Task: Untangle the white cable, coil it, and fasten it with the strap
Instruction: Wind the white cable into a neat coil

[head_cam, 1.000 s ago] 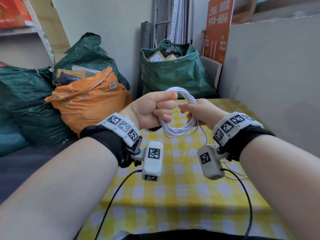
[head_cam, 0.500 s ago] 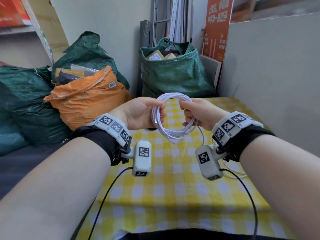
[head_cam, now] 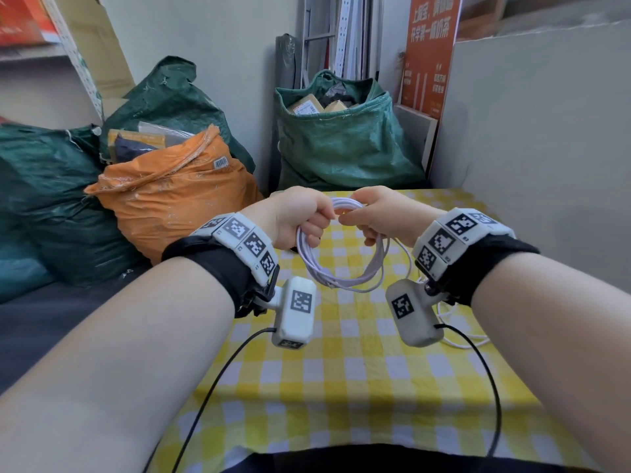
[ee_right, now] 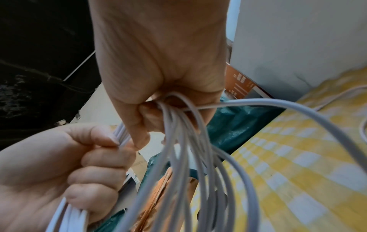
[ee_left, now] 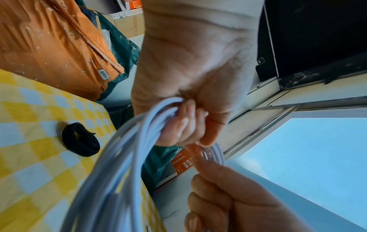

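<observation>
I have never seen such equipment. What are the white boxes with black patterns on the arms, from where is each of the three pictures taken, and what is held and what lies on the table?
There is no machine here: a person works with two bare hands. The white boxes are small cameras and marker bands strapped to each wrist. The wide picture comes from a camera on the head, looking down; the other two come from the wrist cameras, looking along each hand.

The left hand and the right hand both grip a coil of white cable, held above the table. One strand trails from the coil down to loose cable on the yellow checked cloth. A black strap, rolled in a loop, lies on the cloth, not yet used.
</observation>
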Available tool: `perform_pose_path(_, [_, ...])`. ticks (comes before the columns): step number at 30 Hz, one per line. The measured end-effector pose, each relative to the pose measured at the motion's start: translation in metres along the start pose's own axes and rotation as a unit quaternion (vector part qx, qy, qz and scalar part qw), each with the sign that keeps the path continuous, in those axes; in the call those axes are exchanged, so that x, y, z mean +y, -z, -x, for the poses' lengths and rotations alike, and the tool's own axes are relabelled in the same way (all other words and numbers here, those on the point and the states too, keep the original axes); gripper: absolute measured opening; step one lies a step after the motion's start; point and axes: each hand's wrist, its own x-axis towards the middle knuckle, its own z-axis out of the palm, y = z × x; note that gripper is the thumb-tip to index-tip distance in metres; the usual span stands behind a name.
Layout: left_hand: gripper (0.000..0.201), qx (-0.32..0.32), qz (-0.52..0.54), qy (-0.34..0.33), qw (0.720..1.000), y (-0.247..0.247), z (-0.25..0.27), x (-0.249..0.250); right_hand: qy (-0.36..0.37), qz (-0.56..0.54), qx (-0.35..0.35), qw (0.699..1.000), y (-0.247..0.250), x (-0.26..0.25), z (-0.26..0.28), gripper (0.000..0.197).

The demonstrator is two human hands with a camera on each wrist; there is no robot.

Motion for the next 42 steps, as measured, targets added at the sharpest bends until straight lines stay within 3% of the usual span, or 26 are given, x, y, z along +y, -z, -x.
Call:
perform_pose_path(6, [0.020,0.040,0.108,-0.022,0.993,0.002,-0.004,-0.007,-0.040,-0.098,0.015,0.994,0.006,0.013,-0.001,0.015])
perform_pose_path(9, [0.021,0.050,0.199,-0.037,0.978,0.003,-0.007,-0.014,-0.064,-0.152,0.020,0.986,0.008,0.022,-0.003,0.025])
perform_pose_path(12, [0.022,0.051,0.273,-0.049,0.959,0.003,-0.010,-0.022,-0.070,-0.243,0.007,0.967,0.007,0.026,-0.003,0.019])
perform_pose_path(21, [0.023,0.012,0.292,-0.035,0.956,0.003,-0.009,-0.036,-0.077,-0.341,0.046,0.936,-0.002,0.026,-0.004,0.022])
perform_pose_path(26, [0.023,-0.001,0.270,-0.020,0.963,0.001,-0.007,-0.040,-0.104,-0.308,0.095,0.941,-0.006,0.024,-0.008,0.030])
perform_pose_path(30, [0.021,-0.010,0.221,-0.009,0.975,0.002,-0.008,-0.043,-0.086,-0.194,0.130,0.968,-0.007,0.021,-0.005,0.029])
perform_pose_path(35, [0.017,0.009,0.134,-0.021,0.991,0.004,-0.007,-0.040,-0.049,-0.056,0.104,0.992,-0.007,0.017,-0.005,0.016])
perform_pose_path(38, [0.014,0.011,0.090,-0.042,0.995,0.005,-0.007,-0.035,-0.041,-0.044,0.079,0.995,-0.007,0.014,-0.003,0.018])
perform_pose_path(42, [0.022,0.024,0.111,-0.046,0.993,0.006,-0.008,-0.034,-0.042,-0.073,0.069,0.994,-0.006,0.014,-0.002,0.025])
